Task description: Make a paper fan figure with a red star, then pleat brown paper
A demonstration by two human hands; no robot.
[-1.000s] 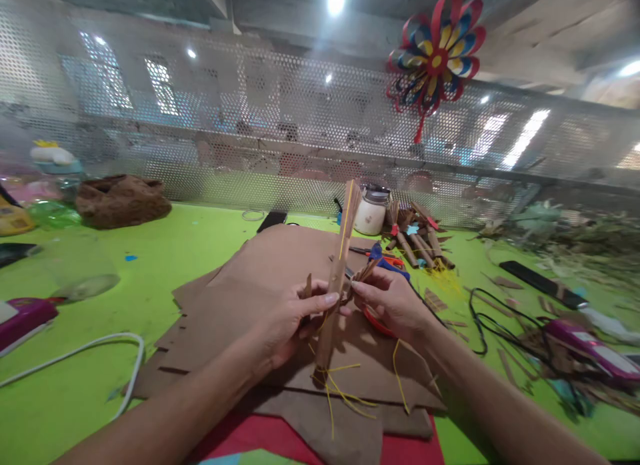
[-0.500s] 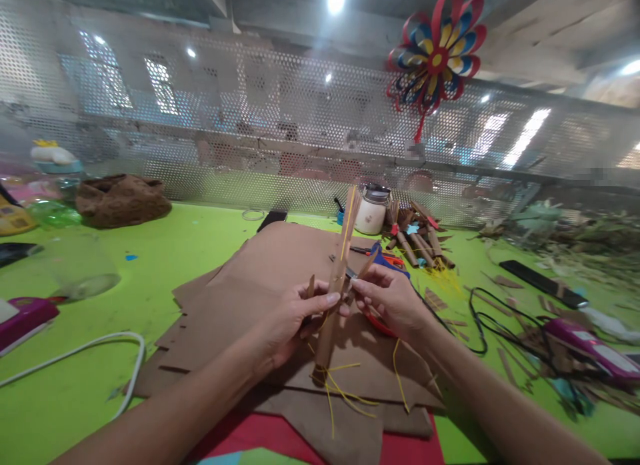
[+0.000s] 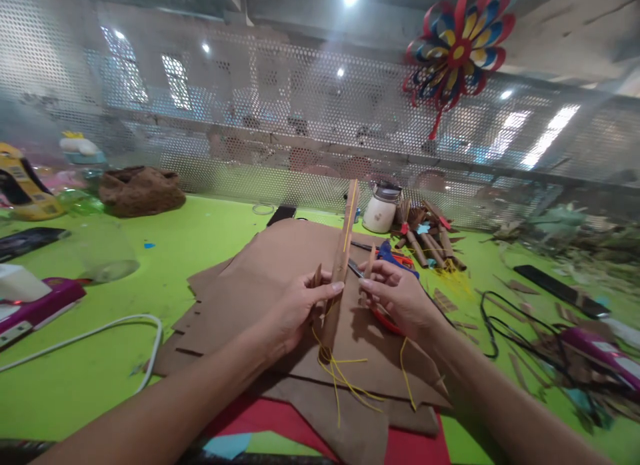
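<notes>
My left hand (image 3: 307, 302) is closed round a rolled brown paper tube (image 3: 341, 265) that stands tilted, with yellow string along its upper part. Loose yellow strings (image 3: 345, 378) trail from its lower end. Another thin brown pointed piece pokes up between the left fingers. In my right hand (image 3: 395, 288) a narrow brown paper strip (image 3: 370, 262) is pinched upright, apart from the tube. Scissors with a red handle (image 3: 387, 322) lie partly hidden under the right hand. Beneath both hands are stacked brown paper sheets (image 3: 255, 278).
A white jar (image 3: 380, 212) stands behind, beside several finished brown rolls (image 3: 430, 242) with coloured stars. Right lie a black phone-like bar (image 3: 560, 290), dark cable (image 3: 493, 325) and paper scraps. Left are a brown cloth bag (image 3: 143, 190), a clear cup (image 3: 107, 258) and a white cable (image 3: 155, 328).
My right hand has drawn slightly away from the tube with the strip, leaving a gap. The whole view has shifted a little, so things sit further right.
</notes>
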